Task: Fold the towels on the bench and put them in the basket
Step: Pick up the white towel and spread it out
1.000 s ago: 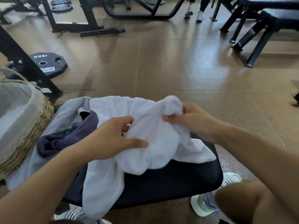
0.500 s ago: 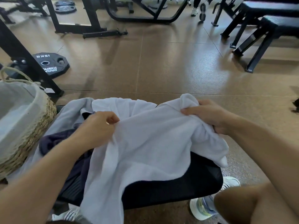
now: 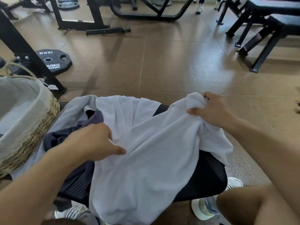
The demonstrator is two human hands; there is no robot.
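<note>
The white towel (image 3: pixel 146 159) now lies opened out across the desk (image 3: pixel 209 181), where a second ago it was a bunched heap gathered between the two hands. The right hand (image 3: pixel 211 111) has carried its corner out toward the desk's far right corner and grips a wad of cloth there, fingers and thumb curled round it, holding that corner raised. The left hand (image 3: pixel 95 140) has dropped back toward the middle of the desk; its thumb lies out flat on the cloth, and its fingertips appear to pinch a small ridge of it, though the fingers are half hidden. The towel's near end hangs over the desk's near edge between the person's knees, and its right flap drapes over the right edge.

This reads as the spreading step nearly done: the towel is stretched enough to find its edges, but it is still creased and skewed, so no fold has been made yet. Under its left side lie a dark grey towel (image 3: pixel 65 137) and a pale grey towel (image 3: pixel 73 111), both unfolded, toward the desk's left edge. The basket (image 3: pixel 40 127) stands just beside that left edge, its liner showing nothing folded inside in the part visible. Most of the task is still ahead.
</note>
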